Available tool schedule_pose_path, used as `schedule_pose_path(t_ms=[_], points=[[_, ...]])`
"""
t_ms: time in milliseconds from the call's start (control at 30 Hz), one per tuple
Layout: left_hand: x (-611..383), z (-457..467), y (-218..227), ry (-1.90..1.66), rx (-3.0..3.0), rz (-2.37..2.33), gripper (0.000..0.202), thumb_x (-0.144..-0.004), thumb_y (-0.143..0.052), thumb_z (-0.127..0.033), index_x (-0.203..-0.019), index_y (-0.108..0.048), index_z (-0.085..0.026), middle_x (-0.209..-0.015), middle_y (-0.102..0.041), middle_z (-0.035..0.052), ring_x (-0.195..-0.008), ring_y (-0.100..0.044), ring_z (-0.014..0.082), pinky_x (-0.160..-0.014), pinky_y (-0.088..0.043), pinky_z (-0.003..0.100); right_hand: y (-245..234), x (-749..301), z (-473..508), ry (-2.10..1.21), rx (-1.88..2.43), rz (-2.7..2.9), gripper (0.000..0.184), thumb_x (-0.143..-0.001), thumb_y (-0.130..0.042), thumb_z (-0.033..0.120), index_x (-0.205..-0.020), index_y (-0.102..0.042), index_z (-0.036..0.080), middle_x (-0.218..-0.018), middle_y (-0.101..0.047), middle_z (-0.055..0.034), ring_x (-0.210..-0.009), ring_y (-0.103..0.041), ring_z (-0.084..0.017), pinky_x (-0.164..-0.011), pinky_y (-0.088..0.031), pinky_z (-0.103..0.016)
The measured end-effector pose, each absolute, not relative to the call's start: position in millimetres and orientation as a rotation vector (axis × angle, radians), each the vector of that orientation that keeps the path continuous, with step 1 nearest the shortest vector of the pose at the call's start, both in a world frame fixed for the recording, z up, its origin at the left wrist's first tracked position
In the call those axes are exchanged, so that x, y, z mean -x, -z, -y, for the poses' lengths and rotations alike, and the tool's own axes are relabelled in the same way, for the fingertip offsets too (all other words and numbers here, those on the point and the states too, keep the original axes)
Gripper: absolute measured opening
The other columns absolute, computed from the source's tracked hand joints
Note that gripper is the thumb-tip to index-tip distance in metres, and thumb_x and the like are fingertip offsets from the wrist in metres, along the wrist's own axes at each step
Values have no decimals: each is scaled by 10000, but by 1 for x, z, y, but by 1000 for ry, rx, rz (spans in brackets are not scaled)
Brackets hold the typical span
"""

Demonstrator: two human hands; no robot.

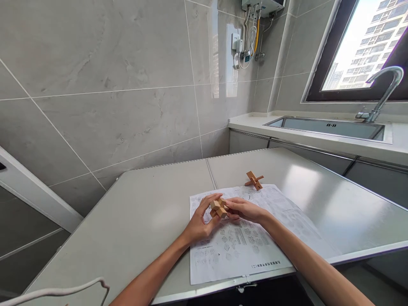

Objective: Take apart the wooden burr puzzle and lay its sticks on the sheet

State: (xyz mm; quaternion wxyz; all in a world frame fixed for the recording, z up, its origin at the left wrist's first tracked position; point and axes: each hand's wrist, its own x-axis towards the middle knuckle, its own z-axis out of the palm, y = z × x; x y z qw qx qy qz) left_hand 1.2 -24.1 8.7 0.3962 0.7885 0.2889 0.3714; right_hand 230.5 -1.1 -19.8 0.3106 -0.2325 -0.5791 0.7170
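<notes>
A small wooden interlocking puzzle (218, 208) is held between both hands just above a printed instruction sheet (245, 246). My left hand (200, 221) curls its fingers round the puzzle's left side. From the right, my right hand (247, 209) pinches the same puzzle with thumb and fingers. A second wooden puzzle piece assembly (254, 180), cross-shaped, lies on the table at the sheet's far edge, apart from both hands.
The sheet lies on a grey folding table (134, 221) set against a tiled wall. Behind it runs a counter with a steel sink (328, 126) and faucet (381, 91) under a window. A white cable (63, 290) crosses the near left corner.
</notes>
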Motion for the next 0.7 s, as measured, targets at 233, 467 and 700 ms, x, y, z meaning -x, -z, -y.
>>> schedule_pose_path(t_ms=[233, 467, 700], points=[[-4, 23, 0, -950, -1879, -787, 787, -880, -760, -309, -1572, -384, -319, -1548, -516, 98, -1441, -491, 284, -1229, -378, 483, 16, -224, 5, -1896, 645, 1423, 523, -923, -641, 683, -993, -658, 165, -752, -455, 26, -587, -299, -92, -545, -255, -266], [-5, 18, 4, -973, -1795, -911, 672, -847, -810, -420, -1441, -533, -274, -1473, -587, 101, -1357, -572, 285, -1180, -436, 445, 16, -225, 4, -1878, 635, 1417, 517, -939, -632, 665, -1009, -675, 155, -781, -480, 6, -605, -341, -101, -556, -291, -268], [-4, 13, 1, -1077, -1752, -861, 617, -881, -773, -444, -1412, -533, -244, -1414, -632, 116, -1325, -602, 276, -1182, -440, 458, 20, -227, 0, -1863, 707, 1310, 506, -905, -679, 663, -1020, -664, 171, -788, -469, 16, -585, -335, -92, -538, -286, -270]])
